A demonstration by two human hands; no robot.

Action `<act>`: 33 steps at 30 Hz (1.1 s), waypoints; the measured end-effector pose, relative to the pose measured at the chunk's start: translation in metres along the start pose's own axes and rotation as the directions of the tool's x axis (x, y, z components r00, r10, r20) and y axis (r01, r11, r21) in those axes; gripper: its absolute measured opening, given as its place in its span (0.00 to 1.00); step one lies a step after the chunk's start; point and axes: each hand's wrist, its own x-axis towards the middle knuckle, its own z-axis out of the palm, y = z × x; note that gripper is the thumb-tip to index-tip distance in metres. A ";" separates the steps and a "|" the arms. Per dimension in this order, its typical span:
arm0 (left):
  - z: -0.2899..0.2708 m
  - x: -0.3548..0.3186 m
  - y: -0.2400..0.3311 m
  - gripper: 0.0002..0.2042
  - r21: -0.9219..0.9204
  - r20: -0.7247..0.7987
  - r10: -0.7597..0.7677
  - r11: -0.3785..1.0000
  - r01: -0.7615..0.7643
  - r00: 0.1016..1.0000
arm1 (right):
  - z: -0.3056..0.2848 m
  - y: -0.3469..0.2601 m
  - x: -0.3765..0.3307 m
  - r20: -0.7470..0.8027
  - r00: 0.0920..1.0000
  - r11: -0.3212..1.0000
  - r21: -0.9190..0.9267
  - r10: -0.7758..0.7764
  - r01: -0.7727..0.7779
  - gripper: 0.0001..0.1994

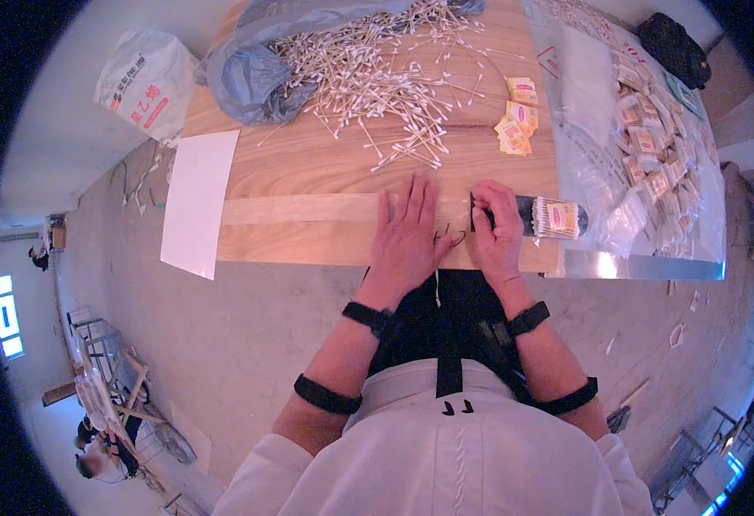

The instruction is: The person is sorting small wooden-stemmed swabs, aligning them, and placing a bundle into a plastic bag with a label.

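My left hand point(407, 236) lies flat on the wooden table point(308, 163) near its front edge, palm down, fingers stretched out, holding nothing. Beside it my right hand point(497, 225) is closed, its fingers curled over a flat black strip point(526, 206) whose dark edge also shows left of the hand. On the strip's right end lies a small clear pack of cotton swabs point(557, 218) with a yellow and white label card. Beyond my hands spreads a big loose heap of wooden-stick cotton swabs point(377, 82). Several yellow label cards point(517, 120) lie fanned out at the right.
A grey-blue plastic bag point(252, 82) lies under the heap's left side. A white sheet point(200, 205) overhangs the left edge, near a white sack point(149, 82). Many filled swab packs point(652, 146) rest on clear plastic at right, with a black bag point(673, 50) behind.
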 end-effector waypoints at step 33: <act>0.055 -0.016 -0.078 0.26 -0.399 -0.385 -0.371 0.893 0.210 0.845 | -0.003 0.051 0.001 0.205 0.979 0.955 -0.291 0.008 0.053 0.14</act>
